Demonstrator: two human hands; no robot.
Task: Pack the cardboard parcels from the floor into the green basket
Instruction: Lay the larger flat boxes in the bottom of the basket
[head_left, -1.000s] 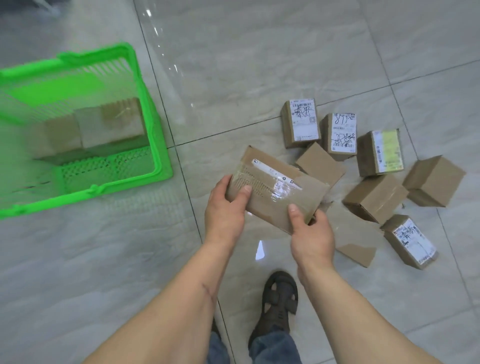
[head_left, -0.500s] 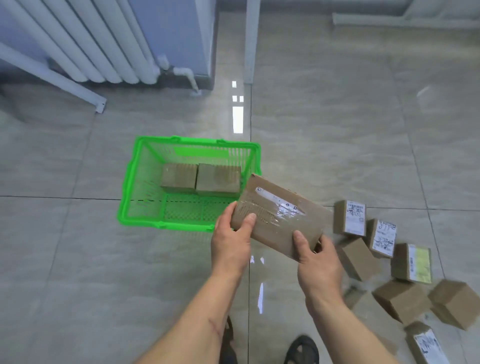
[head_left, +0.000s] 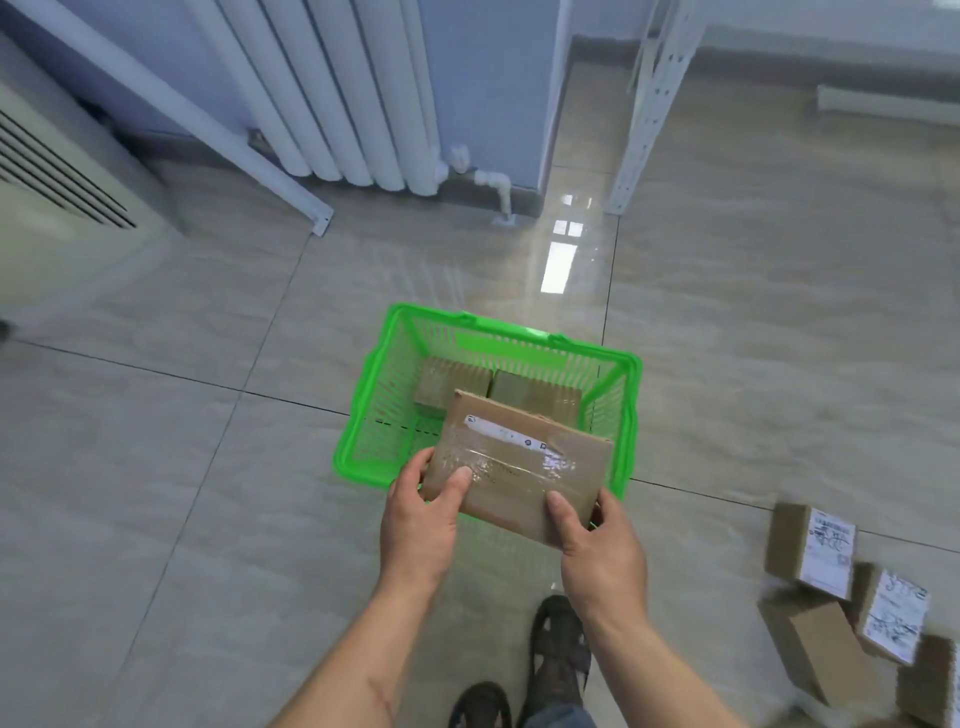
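A flat parcel (head_left: 519, 470) is gripped at its near corners by the left hand (head_left: 421, 525) and right hand (head_left: 597, 551), thumbs on top. It is held over the basket (head_left: 358, 441), long axis left-right. Two parcels (head_left: 498, 389) beyond are partly hidden. Loose parcels (head_left: 841, 587) lie near right, blurred.

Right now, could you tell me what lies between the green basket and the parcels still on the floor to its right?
In the head view, only bare tiled floor lies between the green basket and the loose parcels.

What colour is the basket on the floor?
Bright green, with slatted sides; the head view shows it.
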